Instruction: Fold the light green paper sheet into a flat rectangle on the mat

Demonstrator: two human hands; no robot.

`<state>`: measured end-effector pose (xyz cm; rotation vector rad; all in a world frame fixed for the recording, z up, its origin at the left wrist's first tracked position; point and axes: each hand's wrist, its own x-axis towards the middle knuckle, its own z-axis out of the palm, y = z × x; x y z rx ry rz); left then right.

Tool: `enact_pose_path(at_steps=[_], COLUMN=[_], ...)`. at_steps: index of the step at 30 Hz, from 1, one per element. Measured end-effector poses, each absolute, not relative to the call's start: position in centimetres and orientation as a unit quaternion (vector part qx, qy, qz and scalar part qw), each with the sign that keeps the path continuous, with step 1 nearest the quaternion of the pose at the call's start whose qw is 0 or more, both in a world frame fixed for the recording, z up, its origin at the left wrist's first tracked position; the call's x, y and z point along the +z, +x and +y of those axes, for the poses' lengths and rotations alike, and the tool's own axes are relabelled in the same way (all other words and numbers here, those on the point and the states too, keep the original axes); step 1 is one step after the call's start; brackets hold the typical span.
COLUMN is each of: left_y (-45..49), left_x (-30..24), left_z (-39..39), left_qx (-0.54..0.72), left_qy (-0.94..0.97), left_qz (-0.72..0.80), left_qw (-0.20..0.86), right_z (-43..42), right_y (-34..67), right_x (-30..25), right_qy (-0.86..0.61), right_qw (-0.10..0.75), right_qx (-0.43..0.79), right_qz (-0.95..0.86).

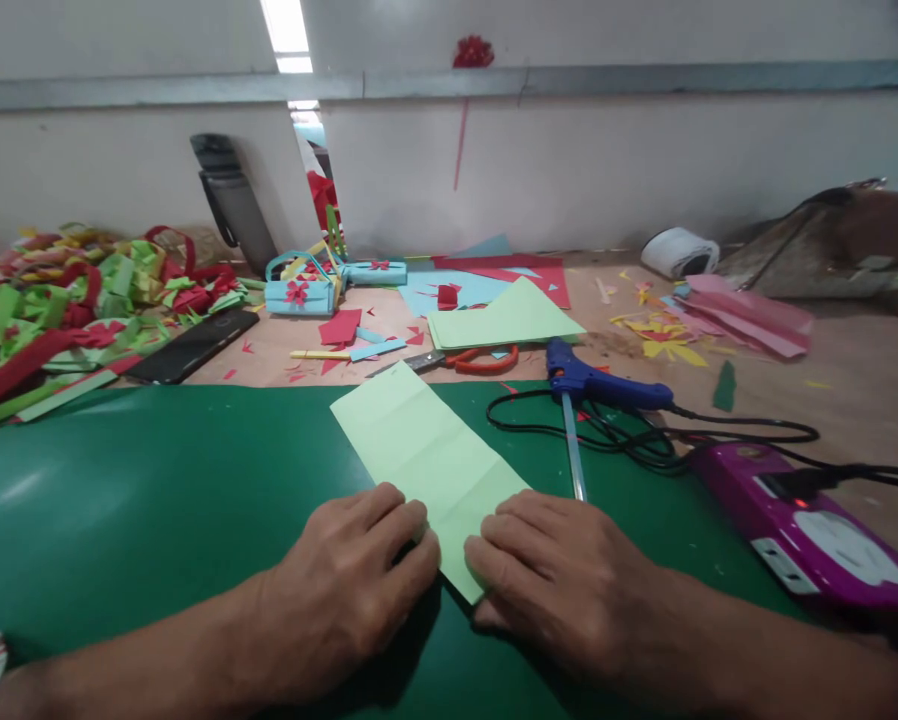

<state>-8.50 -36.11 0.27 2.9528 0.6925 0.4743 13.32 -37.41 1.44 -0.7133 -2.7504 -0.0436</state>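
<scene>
A strip of light green paper (434,430) with crease lines across it lies aslant on a dark green mat (119,500). My left hand (366,570) grips its near left edge with the fingers curled. On the near right edge, my right hand (554,570) closes its curled fingers over the paper, the thumb low at the near corner. Beyond the strip lie scissors (483,360) with orange handles and a stack of light green paper (501,320). A blue glue gun (606,385) with a clear glue stick rests to the right of the strip.
A purple power strip (801,530) with black cords stands at the right. At the left are a phone (194,345) and a heap of coloured paper pieces (81,310). Small blue paper bags (299,295), a dark bottle (231,200) and paper scraps lie toward the wall.
</scene>
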Motion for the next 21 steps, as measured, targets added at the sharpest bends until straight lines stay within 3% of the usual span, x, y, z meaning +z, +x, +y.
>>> enact_pose_path(at_steps=[15,21], left_y=[-9.1,-8.4], left_x=[0.6,1.2], left_z=[-35.0,-35.7], left_qx=[0.177,0.153], left_qy=[0.957,0.962], left_qz=[0.228,0.219], left_qw=[-0.034,-0.063], right_z=[-37.3,-36.7], right_y=[15.2,14.8], right_x=[2.0,0.7], right_qy=[-0.254,-0.289], right_qw=[0.275,0.272], right_qx=[0.045,-0.061], right_qz=[-0.926,-0.916])
